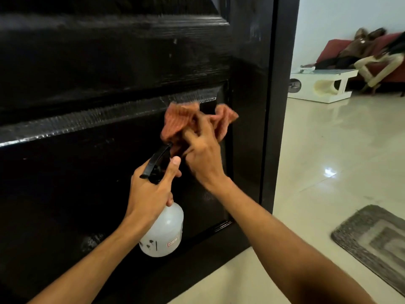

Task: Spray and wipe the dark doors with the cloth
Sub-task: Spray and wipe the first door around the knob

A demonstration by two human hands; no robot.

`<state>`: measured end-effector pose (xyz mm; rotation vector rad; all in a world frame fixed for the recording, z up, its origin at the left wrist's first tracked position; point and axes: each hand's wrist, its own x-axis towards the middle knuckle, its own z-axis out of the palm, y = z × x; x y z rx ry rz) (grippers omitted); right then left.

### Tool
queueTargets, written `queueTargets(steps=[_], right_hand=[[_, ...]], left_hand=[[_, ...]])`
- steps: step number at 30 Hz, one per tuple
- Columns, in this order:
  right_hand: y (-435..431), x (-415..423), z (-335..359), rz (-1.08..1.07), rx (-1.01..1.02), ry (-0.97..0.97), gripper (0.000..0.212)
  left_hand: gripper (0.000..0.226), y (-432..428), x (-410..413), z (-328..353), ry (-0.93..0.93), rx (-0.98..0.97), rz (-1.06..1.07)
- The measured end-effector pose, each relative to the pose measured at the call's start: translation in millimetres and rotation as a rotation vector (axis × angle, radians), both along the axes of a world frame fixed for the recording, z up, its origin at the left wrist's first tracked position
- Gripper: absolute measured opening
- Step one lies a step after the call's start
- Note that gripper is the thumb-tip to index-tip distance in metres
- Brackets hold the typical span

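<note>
The wiping step looks to be in hand: the right hand (202,150) bunches the cloth (186,122) against the door (98,73), while the left hand (151,189), just below it, grips the bottle (163,233) by its neck. Next, I judge, the cloth must sweep the panel left of the hands, with a fresh spray first.

Quick count: one black door (109,62), one orange cloth (179,121), one white spray bottle (164,233). Two hands, the left hand (149,189) and the right hand (203,156). Out past the door there's one grey mat (372,244), one white low table (324,84) and one red sofa (337,43).
</note>
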<state>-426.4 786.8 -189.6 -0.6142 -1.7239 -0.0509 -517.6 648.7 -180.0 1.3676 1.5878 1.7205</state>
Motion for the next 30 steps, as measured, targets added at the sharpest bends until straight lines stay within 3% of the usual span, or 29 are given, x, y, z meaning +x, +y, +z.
queueTargets(steps=[3, 8, 13, 19, 23, 26, 28, 30], right_hand=[[30, 21, 23, -0.226, -0.207, 0.391, 0.058], [41, 31, 8, -0.195, -0.101, 0.183, 0.033], [17, 47, -80, -0.182, -0.332, 0.127, 0.032], [45, 50, 18, -0.129, -0.114, 0.173, 0.042], [34, 51, -70, -0.128, -0.266, 0.120, 0.058], [23, 67, -116, -0.117, -0.363, 0.014, 0.046], [35, 71, -85, -0.112, -0.272, 0.076, 0.039], [59, 76, -38, -0.183, -0.249, 0.258, 0.048]], left_hand=[[0.031, 1, 3, 14, 0.059, 0.001, -0.017], [0.033, 12, 6, 27, 0.075, 0.014, -0.026], [0.031, 21, 15, 5, 0.058, -0.053, -0.011], [0.034, 37, 25, -3, 0.074, -0.065, -0.028], [0.037, 43, 33, -13, 0.047, -0.076, -0.050], [0.038, 44, 35, -4, 0.038, -0.063, -0.078], [0.036, 46, 32, 8, 0.052, -0.044, -0.088], [0.035, 48, 31, 16, 0.054, -0.027, -0.086]])
